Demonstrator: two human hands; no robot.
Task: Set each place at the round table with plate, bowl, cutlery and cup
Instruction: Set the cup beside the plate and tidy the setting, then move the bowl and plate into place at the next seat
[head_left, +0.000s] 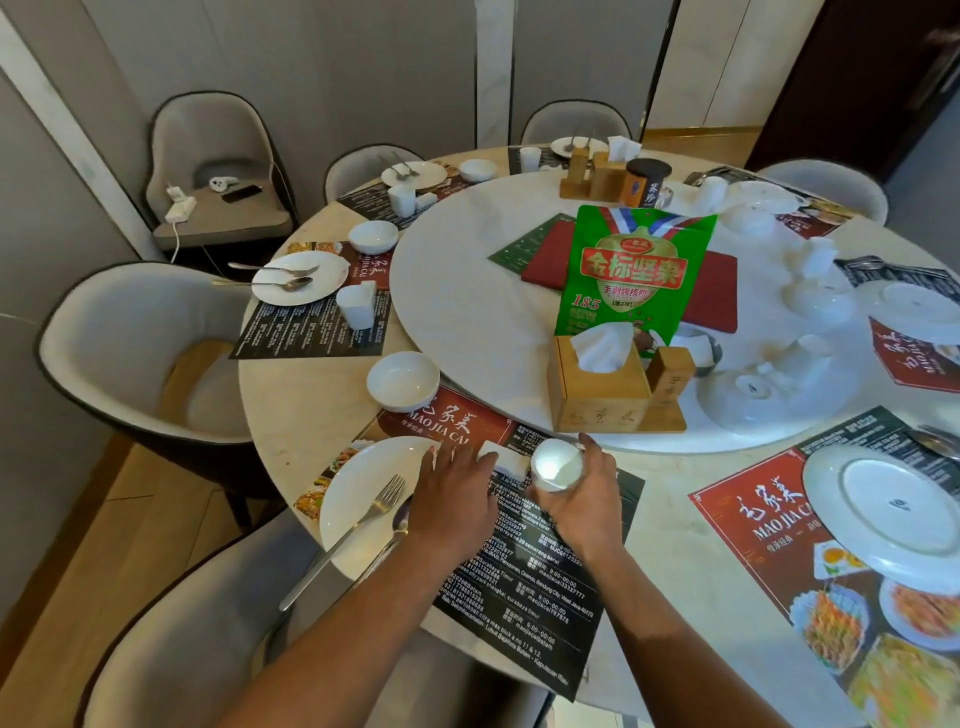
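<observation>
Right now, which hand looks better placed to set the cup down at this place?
The right hand: it already grips the white cup above the placemat, while the left hand rests beside the plate.

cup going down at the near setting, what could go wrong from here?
1. The right hand grips the white cup right beside the white block that the left hand touches; setting it down could knock or land on that block.
2. The left forearm lies over the fork and spoon on the plate; pulling back might drag them off.
3. The tissue box sits just beyond the cup; a forward reach could bump it.
</observation>
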